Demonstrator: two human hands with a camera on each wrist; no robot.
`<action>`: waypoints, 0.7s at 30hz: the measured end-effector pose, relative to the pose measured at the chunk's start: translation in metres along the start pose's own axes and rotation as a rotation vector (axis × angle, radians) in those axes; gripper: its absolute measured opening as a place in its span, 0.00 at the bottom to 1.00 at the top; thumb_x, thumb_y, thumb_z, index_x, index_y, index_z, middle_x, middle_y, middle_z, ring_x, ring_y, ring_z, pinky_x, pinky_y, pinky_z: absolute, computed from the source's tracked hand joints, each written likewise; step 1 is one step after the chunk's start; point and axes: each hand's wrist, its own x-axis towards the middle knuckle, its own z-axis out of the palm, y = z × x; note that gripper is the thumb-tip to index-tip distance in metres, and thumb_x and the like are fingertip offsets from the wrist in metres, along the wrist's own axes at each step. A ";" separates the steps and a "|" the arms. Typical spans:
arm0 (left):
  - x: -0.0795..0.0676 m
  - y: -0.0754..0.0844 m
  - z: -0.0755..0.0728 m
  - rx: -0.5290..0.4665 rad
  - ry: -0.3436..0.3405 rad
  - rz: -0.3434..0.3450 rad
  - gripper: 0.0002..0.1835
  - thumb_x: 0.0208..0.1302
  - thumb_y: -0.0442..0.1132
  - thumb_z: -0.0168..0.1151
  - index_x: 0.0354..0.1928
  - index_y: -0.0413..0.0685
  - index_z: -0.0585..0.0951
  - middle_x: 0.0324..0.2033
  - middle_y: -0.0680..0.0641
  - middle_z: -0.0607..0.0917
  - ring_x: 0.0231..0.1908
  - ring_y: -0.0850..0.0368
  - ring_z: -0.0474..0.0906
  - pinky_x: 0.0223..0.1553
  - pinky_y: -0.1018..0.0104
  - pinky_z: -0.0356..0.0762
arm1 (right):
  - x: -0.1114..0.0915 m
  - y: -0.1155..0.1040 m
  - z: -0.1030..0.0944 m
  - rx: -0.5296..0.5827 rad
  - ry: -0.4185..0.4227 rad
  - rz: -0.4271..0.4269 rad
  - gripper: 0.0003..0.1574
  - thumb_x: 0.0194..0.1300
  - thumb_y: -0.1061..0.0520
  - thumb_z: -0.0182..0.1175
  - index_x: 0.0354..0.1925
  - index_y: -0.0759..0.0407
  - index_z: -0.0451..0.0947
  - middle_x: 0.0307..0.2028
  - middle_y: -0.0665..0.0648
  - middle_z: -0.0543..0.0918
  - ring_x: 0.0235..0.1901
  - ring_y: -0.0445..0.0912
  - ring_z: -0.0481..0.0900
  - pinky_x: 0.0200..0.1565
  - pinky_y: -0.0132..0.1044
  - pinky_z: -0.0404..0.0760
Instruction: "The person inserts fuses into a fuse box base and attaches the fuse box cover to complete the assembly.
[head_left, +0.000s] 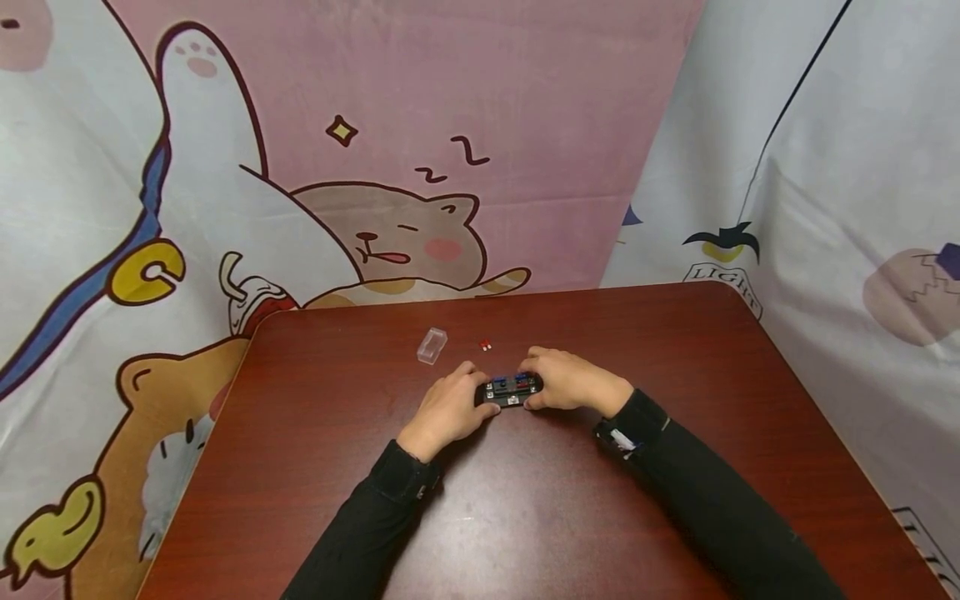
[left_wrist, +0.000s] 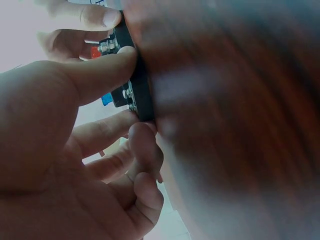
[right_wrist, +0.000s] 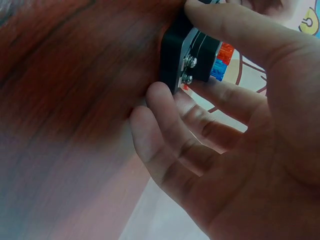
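Note:
A small black fuse block (head_left: 512, 388) with screw terminals and red and blue blade fuses sits on the table between both hands. My left hand (head_left: 447, 408) grips its left end, thumb along the near side and fingers at the far side. At the right end my right hand (head_left: 572, 382) holds it the same way. In the left wrist view the thumb presses the edge of the block's base (left_wrist: 143, 95). The right wrist view shows metal screws on the block (right_wrist: 189, 62) beside a red and a blue fuse, with the outer fingers resting near the tabletop.
Behind the left hand lies a clear plastic box (head_left: 432, 346). Two tiny red pieces with pale ends (head_left: 485, 345) are on the brown wooden table (head_left: 517, 508) beyond the block. A cartoon-printed cloth (head_left: 555, 150) hangs along the table's back and sides.

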 end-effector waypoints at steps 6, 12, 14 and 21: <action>-0.002 -0.001 0.000 -0.006 -0.001 -0.004 0.28 0.71 0.54 0.77 0.67 0.49 0.86 0.54 0.48 0.83 0.41 0.51 0.82 0.48 0.52 0.83 | 0.001 0.001 0.002 0.023 -0.003 0.001 0.36 0.68 0.42 0.79 0.69 0.53 0.83 0.66 0.59 0.80 0.55 0.51 0.82 0.63 0.55 0.82; 0.000 0.001 -0.006 0.006 -0.041 -0.006 0.29 0.72 0.53 0.76 0.69 0.49 0.85 0.55 0.47 0.84 0.42 0.52 0.82 0.49 0.52 0.84 | 0.002 0.004 0.002 0.044 0.007 -0.007 0.36 0.68 0.43 0.79 0.68 0.53 0.83 0.63 0.57 0.81 0.55 0.50 0.81 0.64 0.53 0.82; 0.002 0.002 -0.012 0.005 -0.075 -0.005 0.28 0.74 0.51 0.75 0.70 0.49 0.85 0.55 0.47 0.85 0.43 0.51 0.83 0.50 0.51 0.84 | 0.001 0.004 0.002 0.055 0.004 -0.002 0.36 0.68 0.44 0.79 0.68 0.53 0.83 0.62 0.56 0.81 0.55 0.50 0.81 0.63 0.53 0.82; 0.017 0.007 -0.039 0.015 -0.108 0.003 0.23 0.81 0.48 0.66 0.69 0.46 0.85 0.57 0.43 0.92 0.50 0.47 0.89 0.53 0.46 0.85 | 0.000 0.004 0.002 0.074 -0.004 0.017 0.36 0.68 0.44 0.79 0.69 0.53 0.83 0.68 0.58 0.79 0.59 0.52 0.81 0.65 0.55 0.81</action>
